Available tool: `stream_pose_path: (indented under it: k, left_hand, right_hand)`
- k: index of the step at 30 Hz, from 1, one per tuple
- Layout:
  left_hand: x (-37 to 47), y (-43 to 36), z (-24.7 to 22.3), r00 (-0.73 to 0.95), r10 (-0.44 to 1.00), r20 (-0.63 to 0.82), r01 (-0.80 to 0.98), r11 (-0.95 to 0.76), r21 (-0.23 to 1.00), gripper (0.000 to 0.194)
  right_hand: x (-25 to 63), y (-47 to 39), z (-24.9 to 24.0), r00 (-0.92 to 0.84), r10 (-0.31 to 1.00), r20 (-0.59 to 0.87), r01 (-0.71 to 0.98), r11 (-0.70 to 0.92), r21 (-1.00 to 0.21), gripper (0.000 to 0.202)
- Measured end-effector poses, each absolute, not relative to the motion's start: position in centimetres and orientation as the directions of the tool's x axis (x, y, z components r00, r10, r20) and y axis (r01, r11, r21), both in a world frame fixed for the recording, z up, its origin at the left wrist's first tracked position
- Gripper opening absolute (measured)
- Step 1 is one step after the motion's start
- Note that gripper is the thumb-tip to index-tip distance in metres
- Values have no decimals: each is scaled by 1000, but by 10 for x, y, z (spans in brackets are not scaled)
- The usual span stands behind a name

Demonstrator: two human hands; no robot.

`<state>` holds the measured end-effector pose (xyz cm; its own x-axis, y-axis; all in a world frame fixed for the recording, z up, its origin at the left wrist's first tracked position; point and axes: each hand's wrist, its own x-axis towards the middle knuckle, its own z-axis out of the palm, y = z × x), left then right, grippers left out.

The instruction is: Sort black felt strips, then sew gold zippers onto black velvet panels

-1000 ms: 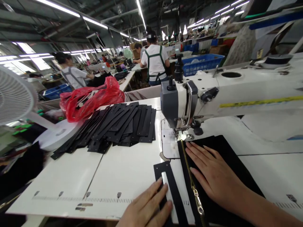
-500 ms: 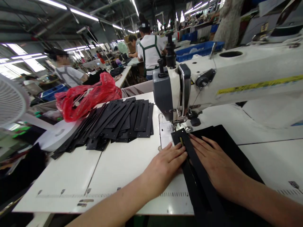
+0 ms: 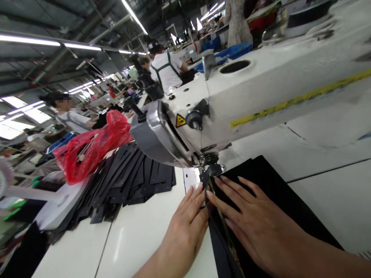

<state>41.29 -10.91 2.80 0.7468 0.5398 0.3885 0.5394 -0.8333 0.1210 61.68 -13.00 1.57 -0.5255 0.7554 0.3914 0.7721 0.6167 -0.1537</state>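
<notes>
A black fabric piece [image 3: 278, 193] lies under the head of a white sewing machine [image 3: 261, 92], with a gold-toothed zipper [image 3: 220, 214] running along it. My right hand [image 3: 252, 216] lies on the fabric with its fingers spread, just right of the zipper. At the strip's left edge, my left hand [image 3: 188, 224] rests close to the needle area, fingertips on a narrow dark strip [image 3: 218, 247]. Its thumb side is partly hidden. The needle itself is hidden behind the machine head.
Many dark slotted strips [image 3: 124, 177] lie piled on the white table [image 3: 145, 227] at the left. Beyond them are a red plastic bag [image 3: 92, 146] and a white fan [image 3: 52, 204]. Several people work in the background.
The view has tilted and moved nearer the machine. The narrow strip now stands folded toward the left, showing more zipper. My right fingers have moved across beside the zipper.
</notes>
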Motion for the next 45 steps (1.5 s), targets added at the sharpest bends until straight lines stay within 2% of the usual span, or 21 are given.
stream_pose_path:
  k: [18,28,39,45]
  left_hand:
    - [408,-108,21,777,484,402,541,-841,-32,40]
    - [404,-109,17,778,499,383,544,-839,-11,40]
    - [406,-107,20,806,488,334,543,-834,-92,36]
    - [410,-108,20,777,549,308,590,-806,-51,42]
  right_hand:
    - [616,-133,13,-487,815,314,698,579,-421,52]
    - [618,-134,16,-475,810,344,694,585,-419,51]
    - [618,-134,16,-471,811,348,709,582,-398,51]
    - [616,-134,10,-482,790,380,740,599,-306,48]
